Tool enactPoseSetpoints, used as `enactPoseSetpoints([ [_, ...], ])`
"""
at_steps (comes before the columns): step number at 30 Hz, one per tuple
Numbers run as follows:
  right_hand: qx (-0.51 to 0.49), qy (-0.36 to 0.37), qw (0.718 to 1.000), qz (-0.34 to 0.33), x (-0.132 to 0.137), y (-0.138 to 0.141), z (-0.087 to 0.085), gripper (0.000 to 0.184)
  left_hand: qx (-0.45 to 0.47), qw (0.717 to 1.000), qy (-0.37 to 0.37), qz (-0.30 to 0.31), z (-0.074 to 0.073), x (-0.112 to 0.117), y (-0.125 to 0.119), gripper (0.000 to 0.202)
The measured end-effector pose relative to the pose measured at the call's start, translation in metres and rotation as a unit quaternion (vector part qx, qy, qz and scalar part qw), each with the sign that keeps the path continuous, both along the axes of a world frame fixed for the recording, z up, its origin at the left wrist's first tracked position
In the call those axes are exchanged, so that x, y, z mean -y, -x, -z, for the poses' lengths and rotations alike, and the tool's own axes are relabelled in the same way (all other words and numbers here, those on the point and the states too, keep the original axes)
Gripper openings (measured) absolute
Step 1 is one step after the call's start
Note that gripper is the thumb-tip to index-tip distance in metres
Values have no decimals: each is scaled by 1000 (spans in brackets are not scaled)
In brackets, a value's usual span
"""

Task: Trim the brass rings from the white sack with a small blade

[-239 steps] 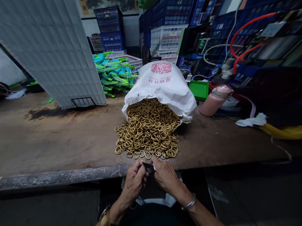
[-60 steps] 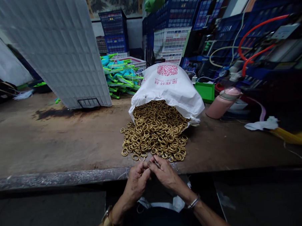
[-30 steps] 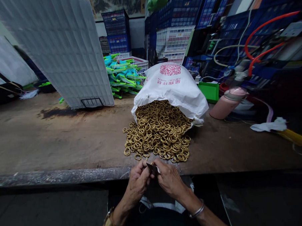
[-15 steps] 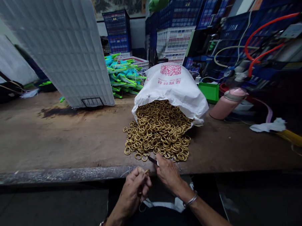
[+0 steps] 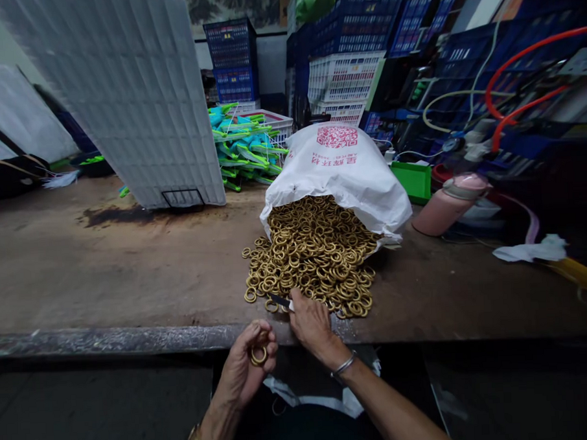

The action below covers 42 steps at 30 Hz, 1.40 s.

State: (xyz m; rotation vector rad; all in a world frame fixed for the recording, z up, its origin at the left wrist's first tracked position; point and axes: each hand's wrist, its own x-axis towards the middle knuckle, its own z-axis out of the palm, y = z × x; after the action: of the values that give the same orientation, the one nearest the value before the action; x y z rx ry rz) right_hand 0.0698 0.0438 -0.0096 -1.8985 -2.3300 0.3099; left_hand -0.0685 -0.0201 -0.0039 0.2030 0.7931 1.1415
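Note:
In front of the table's edge, my left hand (image 5: 248,361) is curled closed around a brass-coloured ring (image 5: 258,356); more rings may be hidden in the palm. My right hand (image 5: 313,324) grips a small knife (image 5: 280,302) with a dark blade and a pale handle. The blade points left, over the front of a heap of brass-coloured rings (image 5: 314,258). That heap spills out of a white woven sack (image 5: 342,169) lying on its side, its mouth towards me. Red printing and a square code mark the sack.
A tall white ribbed panel (image 5: 162,109) stands on the wooden table (image 5: 106,273) at the left. Green and blue plastic pieces (image 5: 246,147) are piled behind it. To the right are a pink bottle (image 5: 448,203) and a green tray (image 5: 413,181). Stacked crates (image 5: 343,81) fill the back.
My left hand has moved left and turned, so the ring now shows against its palm. The right hand with the knife has shifted left and up to the heap.

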Motion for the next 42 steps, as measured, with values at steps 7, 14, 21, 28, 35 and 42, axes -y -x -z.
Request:
enactPoseSetpoints([
  [7,-88,12,996,13,-4,-7,0,21,-38,999,-2,-9,-4,-6,-6,24],
  [14,-559,189,805,56,11,-19,-16,22,-168,984,-66,12,-2,-13,-32,39],
  [21,-693,302,649,86,27,-17,-14,27,-227,971,-69,20,0,-15,-47,31],
  [28,-518,139,844,30,18,-32,-13,23,-422,887,-188,8,-5,-16,-39,23],
  [35,-358,67,931,-27,22,-30,-12,24,-522,797,-296,66,-5,-14,-36,16],
  [42,-406,111,907,-2,21,-27,-11,26,-382,898,-191,109,-4,-12,-37,23],
])
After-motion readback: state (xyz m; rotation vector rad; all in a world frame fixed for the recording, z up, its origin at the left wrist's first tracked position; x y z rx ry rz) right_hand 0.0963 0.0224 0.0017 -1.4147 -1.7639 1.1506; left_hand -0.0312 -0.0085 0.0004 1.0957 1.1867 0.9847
